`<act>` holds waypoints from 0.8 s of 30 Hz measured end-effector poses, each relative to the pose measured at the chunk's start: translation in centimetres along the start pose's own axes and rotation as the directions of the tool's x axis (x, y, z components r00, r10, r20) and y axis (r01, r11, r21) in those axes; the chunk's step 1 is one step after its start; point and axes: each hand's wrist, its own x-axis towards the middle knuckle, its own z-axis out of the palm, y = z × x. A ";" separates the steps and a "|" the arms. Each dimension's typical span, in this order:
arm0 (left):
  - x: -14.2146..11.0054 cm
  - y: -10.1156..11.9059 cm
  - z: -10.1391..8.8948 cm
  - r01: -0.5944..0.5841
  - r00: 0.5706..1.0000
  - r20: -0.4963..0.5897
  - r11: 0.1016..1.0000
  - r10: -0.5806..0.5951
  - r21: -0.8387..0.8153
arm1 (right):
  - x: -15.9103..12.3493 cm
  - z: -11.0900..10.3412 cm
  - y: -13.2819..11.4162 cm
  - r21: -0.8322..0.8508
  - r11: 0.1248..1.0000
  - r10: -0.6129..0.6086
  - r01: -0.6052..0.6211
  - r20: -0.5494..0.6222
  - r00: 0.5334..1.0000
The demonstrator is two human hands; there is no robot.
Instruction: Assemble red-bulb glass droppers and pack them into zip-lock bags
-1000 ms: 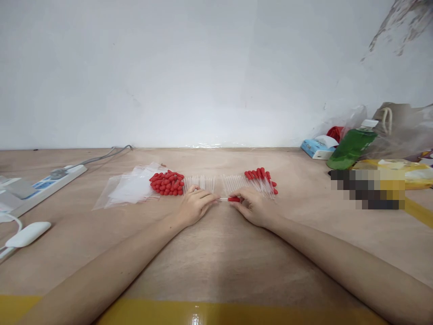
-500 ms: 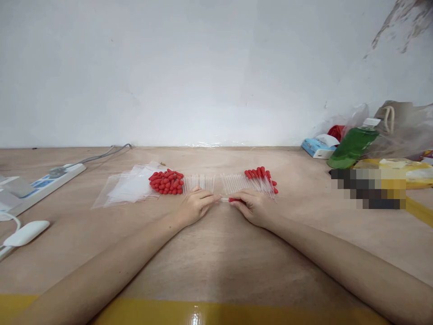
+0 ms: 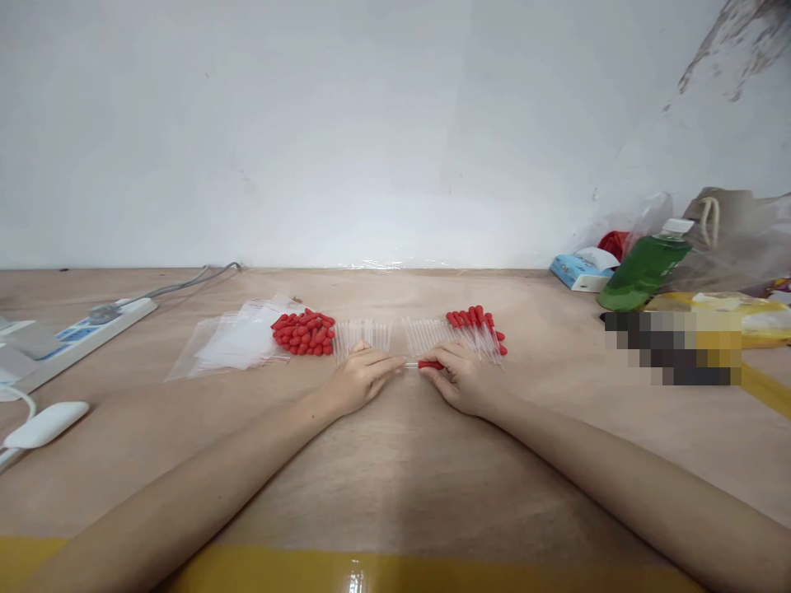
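Red, rubbery-looking and elongated, a bulb (image 3: 426,364) in the head view sat over the wooden counter (image 3: 401,478), pinched by the right hand (image 3: 465,380); the left hand (image 3: 362,382), its grip nearly closed, held a thin, clear tube (image 3: 412,366) in line. The bulb seemed light and squashy, best held round its body; the tube, slick, perhaps brittle, best held near the bulb.
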 end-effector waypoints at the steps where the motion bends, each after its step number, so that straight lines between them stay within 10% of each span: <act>1: 0.1 0.1 0.0 0.010 1.000 -0.010 1.000 -0.010 0.001 | 0.1 0.0 0.1 -0.007 1.000 0.003 -0.003 0.004 1.000; 24: 0.6 0.8 0.2 0.018 1.000 0.026 0.998 -0.016 -0.063 | 0.7 -0.1 0.4 0.034 0.994 -0.104 0.101 0.124 0.987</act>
